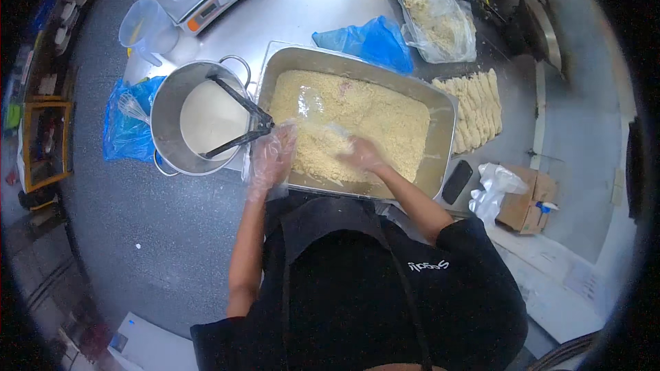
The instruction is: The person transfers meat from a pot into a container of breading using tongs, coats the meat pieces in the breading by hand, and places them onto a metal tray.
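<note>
A deep steel pan (435, 165) of pale yellow breadcrumbs (381, 108) lies before me. My right hand (363, 154), in a clear plastic glove, is blurred low over the crumbs; a pale lump shows faintly by its fingers, but I cannot tell if it is held. My left hand (273, 157), also gloved, is at the pan's left edge, just below the joined end of black tongs (242, 98). Whether it grips anything is unclear. The tongs' arms spread over a steel pot (165, 118) of creamy white batter (209, 113).
Crumb-coated strips (472, 108) lie in a row right of the pan, below a bagged tray of crumbs (438, 20). Around stand a blue plastic bag (368, 44), digital scale (221, 2), plastic jug (142, 26), whisk (133, 107), black phone-like object (457, 182) and cardboard box (528, 198).
</note>
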The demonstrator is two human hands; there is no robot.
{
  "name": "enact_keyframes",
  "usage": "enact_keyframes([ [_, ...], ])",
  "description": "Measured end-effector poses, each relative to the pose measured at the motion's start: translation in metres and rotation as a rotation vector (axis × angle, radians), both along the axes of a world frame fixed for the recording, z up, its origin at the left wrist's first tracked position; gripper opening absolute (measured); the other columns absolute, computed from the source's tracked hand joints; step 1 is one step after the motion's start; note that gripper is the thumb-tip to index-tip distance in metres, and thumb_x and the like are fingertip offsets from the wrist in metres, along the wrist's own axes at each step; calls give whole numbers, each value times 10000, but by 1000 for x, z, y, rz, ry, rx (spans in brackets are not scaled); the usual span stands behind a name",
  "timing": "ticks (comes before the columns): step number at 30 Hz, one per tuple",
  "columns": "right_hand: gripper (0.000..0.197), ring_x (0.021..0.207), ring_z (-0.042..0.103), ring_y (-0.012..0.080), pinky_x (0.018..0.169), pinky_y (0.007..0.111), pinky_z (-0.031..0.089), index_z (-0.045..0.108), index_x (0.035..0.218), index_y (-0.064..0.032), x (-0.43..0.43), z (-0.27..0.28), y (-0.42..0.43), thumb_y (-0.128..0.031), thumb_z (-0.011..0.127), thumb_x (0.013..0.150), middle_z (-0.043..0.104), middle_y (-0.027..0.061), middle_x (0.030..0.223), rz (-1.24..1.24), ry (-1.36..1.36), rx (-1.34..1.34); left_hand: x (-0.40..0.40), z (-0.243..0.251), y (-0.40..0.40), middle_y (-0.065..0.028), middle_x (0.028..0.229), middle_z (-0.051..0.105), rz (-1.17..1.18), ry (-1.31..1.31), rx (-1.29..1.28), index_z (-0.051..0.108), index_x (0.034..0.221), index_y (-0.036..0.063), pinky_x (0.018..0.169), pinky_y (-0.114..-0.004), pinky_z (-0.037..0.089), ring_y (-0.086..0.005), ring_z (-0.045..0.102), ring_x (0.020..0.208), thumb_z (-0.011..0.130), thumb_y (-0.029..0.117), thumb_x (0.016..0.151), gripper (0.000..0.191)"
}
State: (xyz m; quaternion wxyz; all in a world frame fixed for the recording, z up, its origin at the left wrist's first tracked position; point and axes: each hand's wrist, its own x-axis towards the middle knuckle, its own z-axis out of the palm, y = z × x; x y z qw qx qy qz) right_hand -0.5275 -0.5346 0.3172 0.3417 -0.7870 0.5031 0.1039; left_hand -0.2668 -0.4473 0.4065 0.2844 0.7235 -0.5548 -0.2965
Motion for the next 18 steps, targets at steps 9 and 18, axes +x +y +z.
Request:
enact_keyframes([
  [9,647,1026,596,359,910,408,456,577,1154,-2,-19,44,-10,-473,703,728,619,230,1092,-189,-143,-37,-6,-14,-8,-167,1146,624,-93,3,97,626,1139,72,920,-405,460,-340,591,1060,550,329,899,360],
  [18,588,957,620,368,855,434,475,620,1059,16,12,126,-4,-517,598,812,640,231,1020,-107,65,-107,-13,-42,-11,-193,1064,637,-413,-320,273,590,1142,40,884,-417,479,-336,607,1013,545,406,880,452],
])
